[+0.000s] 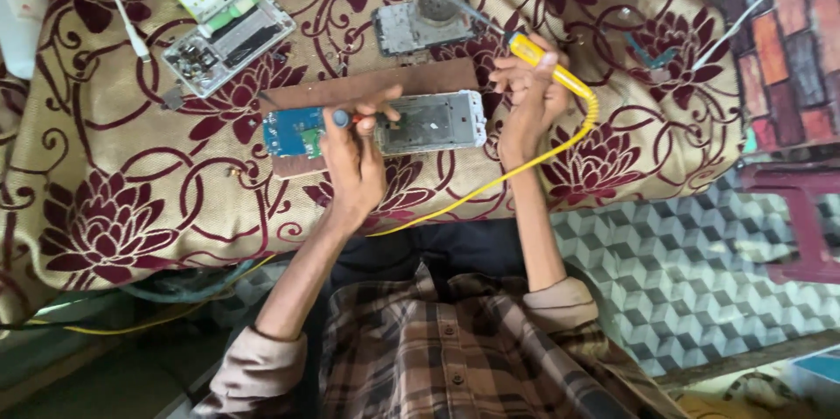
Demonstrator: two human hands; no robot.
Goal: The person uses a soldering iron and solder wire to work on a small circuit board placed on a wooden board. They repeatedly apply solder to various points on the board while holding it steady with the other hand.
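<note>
Gripping a screwdriver (pixel 339 118) over the phone frame (pixel 431 122), the left hand (pixel 352 161); right hand (pixel 528 91) clamps a yellow soldering iron (pixel 535 56).

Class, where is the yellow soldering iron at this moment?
In the head view, the yellow soldering iron is held in the right hand, right of centre, just above the opened phone frame.

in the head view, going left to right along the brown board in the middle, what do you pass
blue circuit board → left hand holding a small screwdriver → open phone frame → right hand holding the yellow soldering iron
</note>
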